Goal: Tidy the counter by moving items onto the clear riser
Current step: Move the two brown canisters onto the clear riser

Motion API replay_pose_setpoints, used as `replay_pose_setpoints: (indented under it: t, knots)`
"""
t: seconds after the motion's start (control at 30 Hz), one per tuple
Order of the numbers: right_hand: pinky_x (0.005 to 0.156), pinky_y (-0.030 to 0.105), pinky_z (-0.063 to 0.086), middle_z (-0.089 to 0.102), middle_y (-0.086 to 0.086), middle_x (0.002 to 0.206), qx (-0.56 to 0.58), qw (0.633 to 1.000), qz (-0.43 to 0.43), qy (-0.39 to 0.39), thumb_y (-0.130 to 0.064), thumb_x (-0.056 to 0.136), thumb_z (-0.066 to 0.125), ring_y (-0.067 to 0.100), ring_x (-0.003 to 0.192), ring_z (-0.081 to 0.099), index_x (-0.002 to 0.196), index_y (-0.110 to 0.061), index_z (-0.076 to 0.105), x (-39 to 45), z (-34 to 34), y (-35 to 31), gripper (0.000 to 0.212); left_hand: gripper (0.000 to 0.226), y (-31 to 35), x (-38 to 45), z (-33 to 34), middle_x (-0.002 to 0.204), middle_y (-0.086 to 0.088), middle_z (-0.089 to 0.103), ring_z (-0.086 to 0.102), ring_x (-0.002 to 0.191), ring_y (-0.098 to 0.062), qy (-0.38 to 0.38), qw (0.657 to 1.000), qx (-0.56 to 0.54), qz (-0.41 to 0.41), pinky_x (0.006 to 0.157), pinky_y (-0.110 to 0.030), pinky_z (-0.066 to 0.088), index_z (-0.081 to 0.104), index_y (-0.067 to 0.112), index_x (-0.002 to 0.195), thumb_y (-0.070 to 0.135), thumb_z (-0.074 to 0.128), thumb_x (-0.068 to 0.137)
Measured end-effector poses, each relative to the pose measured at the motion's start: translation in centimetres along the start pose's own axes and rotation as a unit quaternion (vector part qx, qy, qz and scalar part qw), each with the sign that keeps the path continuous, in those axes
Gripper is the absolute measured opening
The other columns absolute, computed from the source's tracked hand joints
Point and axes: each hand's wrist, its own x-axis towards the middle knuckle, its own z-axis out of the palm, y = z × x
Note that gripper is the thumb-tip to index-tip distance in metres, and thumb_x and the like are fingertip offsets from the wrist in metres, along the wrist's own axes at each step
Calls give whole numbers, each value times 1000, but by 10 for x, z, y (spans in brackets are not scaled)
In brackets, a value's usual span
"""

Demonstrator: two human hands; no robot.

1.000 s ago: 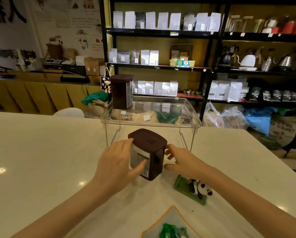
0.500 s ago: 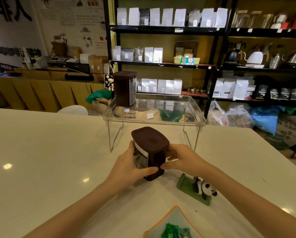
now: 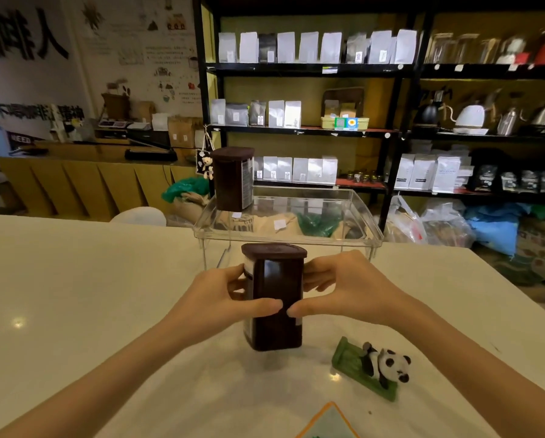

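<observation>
on the glossy white counter (image 3: 75, 295), left hand (image 3: 220, 298) and right hand (image 3: 343, 289) clasp a squarish dark-brown canister (image 3: 275, 295).

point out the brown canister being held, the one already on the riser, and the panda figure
held brown canister (image 3: 275, 279): head view, its front face under the lid
canister on the riser (image 3: 230, 181): head view, its dark front side
panda figure (image 3: 388, 363): head view, its white head

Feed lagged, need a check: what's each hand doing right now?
Left hand: closed on the brown canister, gripping its left side.
Right hand: closed on the same canister, gripping its right side.
</observation>
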Motion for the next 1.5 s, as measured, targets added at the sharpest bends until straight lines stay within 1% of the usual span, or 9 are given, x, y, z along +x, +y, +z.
replay_pose_setpoints:
  t: [0.17, 0.23, 0.3, 0.43, 0.63, 0.73, 0.83, 1.0, 1.5]
  knots:
    - [81, 18, 55, 71, -7, 105, 2, 998, -51, 27, -42, 59, 78, 1, 92, 65, 115, -25, 63, -3, -22, -28, 61, 52, 20, -3, -28, 86, 23, 65, 64, 84, 5, -3, 1000, -17, 17, 66, -11, 53, 53, 45, 91, 47, 77, 45]
    - [81, 17, 54, 71, -8, 107, 5, 996, -76, 53, -41, 59, 78, 0, 92, 65, 116, -26, 61, -1, -33, -38, 61, 58, 31, 0, -38, 89, 22, 66, 64, 87, 3, 8, 999, -21, 36, 65, -9, 53, 55, 43, 96, 48, 74, 41]
    - [82, 20, 55, 70, -8, 109, 10, 992, -99, 82, -42, 58, 76, 1, 95, 65, 118, -26, 59, 3, -43, -48, 65, 65, 43, 8, -47, 91, 22, 66, 64, 89, 4, 19, 998, -19, 59, 68, -10, 53, 56, 37, 105, 44, 75, 43]
    - [85, 22, 54, 64, -14, 108, 5, 984, -116, 137, -38, 58, 76, 3, 98, 62, 122, -23, 55, 23, -60, -59, 69, 43, 61, 36, -65, 74, 27, 67, 64, 72, 15, 34, 994, -38, 99, 57, -6, 52, 55, 44, 84, 23, 80, 57]
    - [90, 21, 49, 62, -10, 108, 54, 970, -102, 213, -17, 66, 78, 7, 101, 61, 122, -16, 55, 69, -65, -46, 60, 48, 67, 88, -68, 84, 26, 64, 63, 72, 19, 94, 980, -63, 164, 62, -2, 51, 57, 43, 91, 8, 79, 65]
    - [98, 33, 48, 66, -1, 117, 75, 967, -79, 228, -11, 67, 78, 13, 105, 62, 123, -14, 54, 91, -60, -29, 61, 53, 57, 111, -59, 94, 11, 69, 66, 85, 2, 117, 977, -33, 175, 79, -15, 54, 61, 23, 114, 10, 78, 67]
    - [98, 40, 50, 67, 6, 117, 86, 966, -55, 237, -11, 65, 79, 16, 105, 63, 120, -12, 57, 109, -53, -11, 59, 55, 46, 131, -55, 109, -4, 70, 65, 96, -13, 114, 980, -8, 163, 89, -25, 53, 59, 12, 120, 12, 77, 69]
    - [93, 29, 47, 67, 8, 118, 75, 971, -16, 228, -14, 68, 78, 19, 106, 62, 119, -11, 57, 135, -44, 3, 56, 57, 30, 156, -53, 114, -9, 70, 66, 102, -19, 118, 985, 7, 127, 95, -41, 53, 58, 12, 122, 16, 78, 69]
    - [90, 26, 42, 64, 6, 122, 33, 976, 11, 213, -19, 71, 75, 18, 111, 59, 123, -13, 53, 158, -34, 15, 57, 47, 19, 172, -48, 113, -11, 70, 66, 105, -19, 142, 987, 13, 80, 87, -26, 48, 62, 7, 116, 14, 76, 71]
